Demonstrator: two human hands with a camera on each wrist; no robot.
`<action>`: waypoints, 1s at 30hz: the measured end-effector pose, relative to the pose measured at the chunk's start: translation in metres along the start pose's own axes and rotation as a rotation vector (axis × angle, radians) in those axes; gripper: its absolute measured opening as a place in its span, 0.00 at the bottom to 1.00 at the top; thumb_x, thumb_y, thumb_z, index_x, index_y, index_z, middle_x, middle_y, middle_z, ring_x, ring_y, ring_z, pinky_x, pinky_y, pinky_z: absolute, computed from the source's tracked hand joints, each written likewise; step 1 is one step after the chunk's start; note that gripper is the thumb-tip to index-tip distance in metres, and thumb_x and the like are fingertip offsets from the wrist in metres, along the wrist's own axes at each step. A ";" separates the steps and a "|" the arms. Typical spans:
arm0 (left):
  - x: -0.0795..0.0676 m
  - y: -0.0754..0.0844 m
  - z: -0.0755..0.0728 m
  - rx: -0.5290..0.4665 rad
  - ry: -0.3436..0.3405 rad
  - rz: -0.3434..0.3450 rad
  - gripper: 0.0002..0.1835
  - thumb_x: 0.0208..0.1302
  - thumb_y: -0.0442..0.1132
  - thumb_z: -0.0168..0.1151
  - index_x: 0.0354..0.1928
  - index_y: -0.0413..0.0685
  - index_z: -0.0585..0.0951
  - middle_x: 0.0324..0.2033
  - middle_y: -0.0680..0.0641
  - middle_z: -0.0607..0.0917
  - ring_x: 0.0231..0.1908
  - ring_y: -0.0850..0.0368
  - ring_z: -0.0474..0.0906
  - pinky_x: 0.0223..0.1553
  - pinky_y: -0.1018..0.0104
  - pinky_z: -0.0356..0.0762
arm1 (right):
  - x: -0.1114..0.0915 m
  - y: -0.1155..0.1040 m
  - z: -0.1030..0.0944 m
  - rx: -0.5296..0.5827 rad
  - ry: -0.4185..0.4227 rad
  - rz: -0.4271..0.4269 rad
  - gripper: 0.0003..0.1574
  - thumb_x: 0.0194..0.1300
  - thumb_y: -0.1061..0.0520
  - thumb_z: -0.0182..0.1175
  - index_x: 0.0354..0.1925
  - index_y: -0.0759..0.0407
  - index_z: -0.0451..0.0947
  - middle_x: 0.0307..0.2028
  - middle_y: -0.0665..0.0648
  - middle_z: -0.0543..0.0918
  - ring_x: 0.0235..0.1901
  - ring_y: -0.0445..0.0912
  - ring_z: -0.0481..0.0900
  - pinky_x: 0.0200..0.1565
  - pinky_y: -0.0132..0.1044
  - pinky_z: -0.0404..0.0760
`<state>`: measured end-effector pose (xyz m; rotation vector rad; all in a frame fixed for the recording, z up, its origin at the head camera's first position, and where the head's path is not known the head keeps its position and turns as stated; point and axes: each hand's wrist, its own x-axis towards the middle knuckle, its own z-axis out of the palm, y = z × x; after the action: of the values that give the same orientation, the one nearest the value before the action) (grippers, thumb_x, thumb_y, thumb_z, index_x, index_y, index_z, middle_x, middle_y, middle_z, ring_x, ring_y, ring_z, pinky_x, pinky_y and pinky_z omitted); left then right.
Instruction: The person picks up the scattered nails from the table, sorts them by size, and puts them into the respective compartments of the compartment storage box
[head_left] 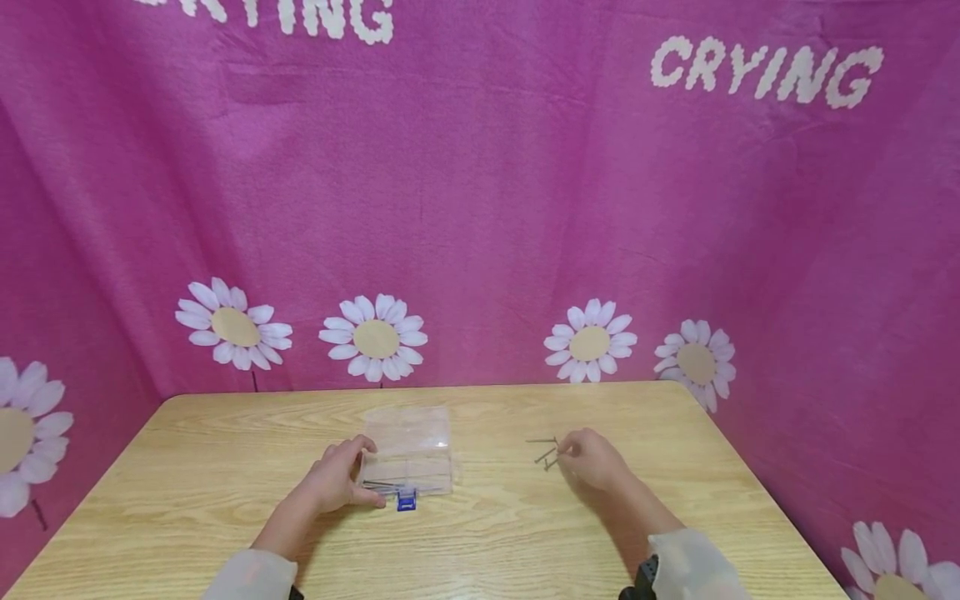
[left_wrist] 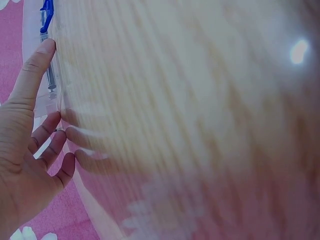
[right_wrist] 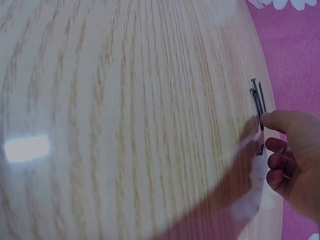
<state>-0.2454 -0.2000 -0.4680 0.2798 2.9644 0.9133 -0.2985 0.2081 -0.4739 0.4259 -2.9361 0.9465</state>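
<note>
A clear plastic box (head_left: 408, 467) stands with its lid (head_left: 407, 427) open toward the back. Long dark nails (head_left: 382, 486) lie inside, near its front left. My left hand (head_left: 340, 477) grips the box's left end, thumb by the front wall near the blue latch (head_left: 406, 500) and fingers at the back left. Several loose nails (head_left: 545, 455) are on the table to the right of the box. At their right side my right hand (head_left: 594, 460) pinches a nail with thumb and forefinger, the other fingers curled in. Its fingertips partly hide the nails (right_wrist: 257, 97) in the right wrist view.
The wooden table (head_left: 487, 550) has a glossy surface with light reflections. A pink cloth (head_left: 480, 208) with white daisies and lettering hangs behind it and along both sides. Bare tabletop lies between the box and the loose nails.
</note>
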 end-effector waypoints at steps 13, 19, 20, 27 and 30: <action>0.000 -0.001 0.002 0.008 0.000 -0.007 0.41 0.30 0.54 0.80 0.50 0.51 0.71 0.35 0.53 0.74 0.40 0.55 0.66 0.43 0.53 0.65 | -0.003 0.003 -0.005 -0.030 -0.033 0.003 0.05 0.55 0.62 0.60 0.33 0.59 0.81 0.31 0.55 0.83 0.34 0.48 0.79 0.43 0.47 0.77; 0.000 -0.001 0.002 0.001 -0.001 -0.013 0.41 0.30 0.54 0.80 0.50 0.52 0.71 0.35 0.53 0.73 0.40 0.55 0.66 0.44 0.53 0.64 | -0.005 0.001 -0.007 -0.127 -0.054 -0.048 0.04 0.57 0.60 0.59 0.28 0.54 0.80 0.31 0.51 0.80 0.33 0.44 0.76 0.41 0.44 0.76; 0.000 -0.001 0.002 0.000 -0.001 -0.012 0.41 0.30 0.54 0.80 0.50 0.52 0.71 0.35 0.53 0.73 0.41 0.54 0.66 0.44 0.53 0.64 | -0.006 0.000 -0.008 -0.154 -0.057 -0.059 0.05 0.58 0.60 0.58 0.26 0.53 0.79 0.31 0.51 0.78 0.33 0.43 0.75 0.41 0.43 0.75; 0.001 -0.001 0.002 -0.011 0.000 -0.024 0.42 0.30 0.54 0.80 0.50 0.53 0.71 0.35 0.53 0.73 0.41 0.54 0.65 0.45 0.52 0.64 | -0.012 -0.002 -0.009 -0.227 -0.067 -0.094 0.06 0.60 0.59 0.56 0.26 0.52 0.76 0.31 0.51 0.72 0.31 0.42 0.70 0.38 0.41 0.73; 0.002 -0.001 0.002 -0.005 -0.002 -0.020 0.41 0.30 0.54 0.80 0.50 0.52 0.71 0.35 0.53 0.73 0.41 0.55 0.65 0.44 0.53 0.64 | -0.013 -0.001 -0.008 -0.226 -0.067 -0.106 0.05 0.61 0.59 0.56 0.28 0.54 0.77 0.31 0.51 0.73 0.32 0.42 0.71 0.40 0.41 0.74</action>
<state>-0.2470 -0.1998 -0.4701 0.2496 2.9574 0.9179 -0.2860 0.2151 -0.4683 0.6050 -2.9978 0.5910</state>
